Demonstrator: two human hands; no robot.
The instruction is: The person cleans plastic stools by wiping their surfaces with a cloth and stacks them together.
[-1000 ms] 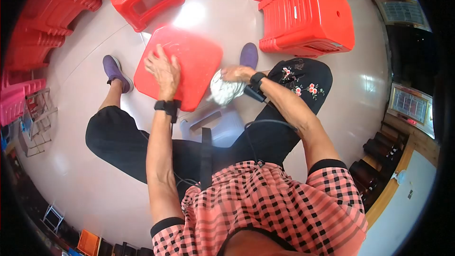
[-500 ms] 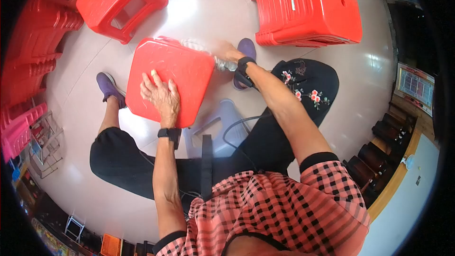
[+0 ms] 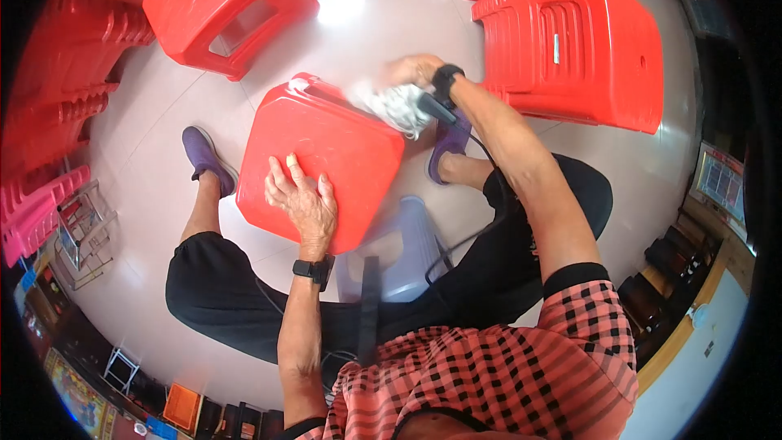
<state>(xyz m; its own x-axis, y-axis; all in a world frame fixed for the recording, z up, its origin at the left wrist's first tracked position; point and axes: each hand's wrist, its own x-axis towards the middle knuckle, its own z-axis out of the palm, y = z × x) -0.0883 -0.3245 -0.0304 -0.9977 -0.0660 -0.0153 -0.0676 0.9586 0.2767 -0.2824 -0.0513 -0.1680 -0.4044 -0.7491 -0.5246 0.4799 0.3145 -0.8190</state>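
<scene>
A red plastic stool (image 3: 358, 159) stands between my legs, its seat facing up toward me. My left hand (image 3: 308, 208) lies flat on the seat with its fingers spread, a light wrap around one finger. Beyond the stool's far right side, my right hand (image 3: 414, 71) is closed on a white cloth (image 3: 397, 107), which bunches against that side. Motion blurs the fingers and part of the cloth. A black cylinder with a cable (image 3: 437, 108) sits at the right wrist.
A pale grey-blue stool (image 3: 399, 244) is partly under me. Another red stool (image 3: 216, 0) stands far left, and stacked red stools (image 3: 562, 53) lie at the right. More red stools (image 3: 49, 130) line the left edge. A metal rack (image 3: 85, 232) stands below them.
The view has shifted, so the stool appears farther right and lower. My right hand has moved up with the cloth, which shows more now. The left hand stays on the seat.
</scene>
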